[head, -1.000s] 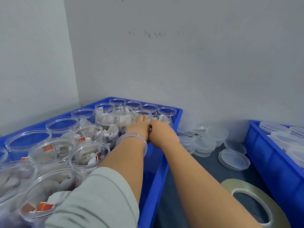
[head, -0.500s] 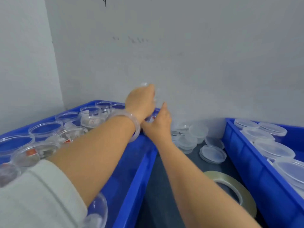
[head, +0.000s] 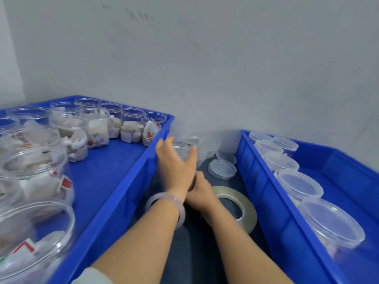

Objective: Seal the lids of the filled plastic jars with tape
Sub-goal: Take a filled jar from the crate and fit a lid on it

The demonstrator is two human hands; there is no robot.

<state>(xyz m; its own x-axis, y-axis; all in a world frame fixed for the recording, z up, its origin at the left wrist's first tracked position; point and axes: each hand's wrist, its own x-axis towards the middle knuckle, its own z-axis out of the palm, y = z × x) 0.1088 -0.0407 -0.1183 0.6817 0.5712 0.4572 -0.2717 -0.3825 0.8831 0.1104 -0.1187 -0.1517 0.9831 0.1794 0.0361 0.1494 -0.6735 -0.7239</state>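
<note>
One clear jar (head: pixel 181 151), blurred, seemingly gripped by left hand (head: pixel 174 167).

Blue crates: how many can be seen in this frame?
2. The left crate, by the left edge, holds filled jars; the right crate, by the right edge, holds lidded jars. A tape roll lies between them. Others may sit out of frame.

Between the left bin (head: pixel 127 191) and right bin (head: pixel 262 191) we have a narrow tabletop (head: pixel 194 253) lane, blocked by the tape roll (head: pixel 249 210), loose lids (head: pixel 222 169) by the wall (head: pixel 205 78) and the left grip (head: pixel 176 165) holding a jar (head: pixel 181 150).
</note>
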